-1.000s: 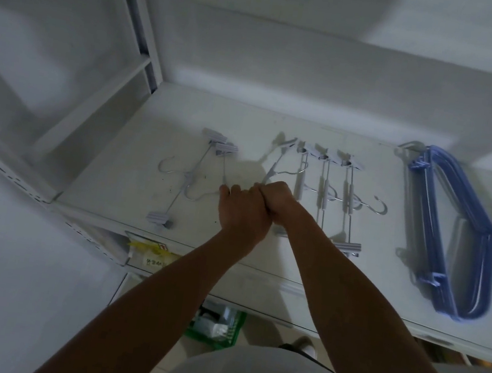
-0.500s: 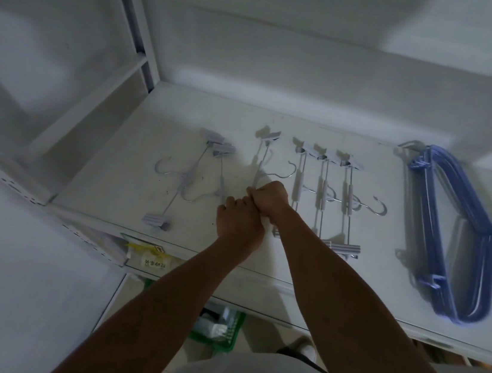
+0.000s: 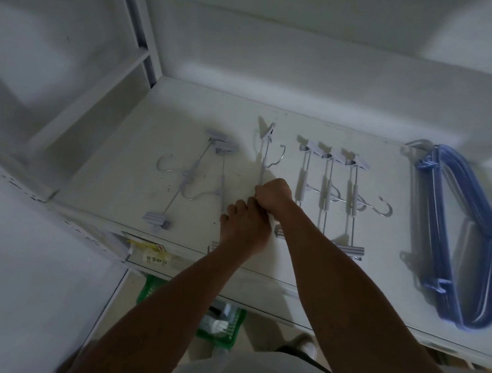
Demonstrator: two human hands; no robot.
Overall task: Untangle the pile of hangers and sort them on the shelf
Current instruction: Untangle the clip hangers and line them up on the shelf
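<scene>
On the white shelf (image 3: 114,175) lie white clip hangers. One clip hanger (image 3: 264,154) runs front to back in the middle; my right hand (image 3: 273,194) grips its bar and my left hand (image 3: 244,225) holds its near end, fists touching. Left of them two loose clip hangers (image 3: 191,176) lie crossed. To the right a row of three clip hangers (image 3: 328,191) lies parallel, hooks pointing right. A stack of blue hangers (image 3: 463,233) rests at the far right.
The shelf's back wall (image 3: 315,79) and an upright post (image 3: 140,31) bound the space. Below the shelf front are a yellow label (image 3: 149,247) and a green basket (image 3: 217,323) on the floor.
The held clip hanger has swung from slanted to nearly straight front-to-back, its far clip moving left. Both hands shifted slightly away from me along it.
</scene>
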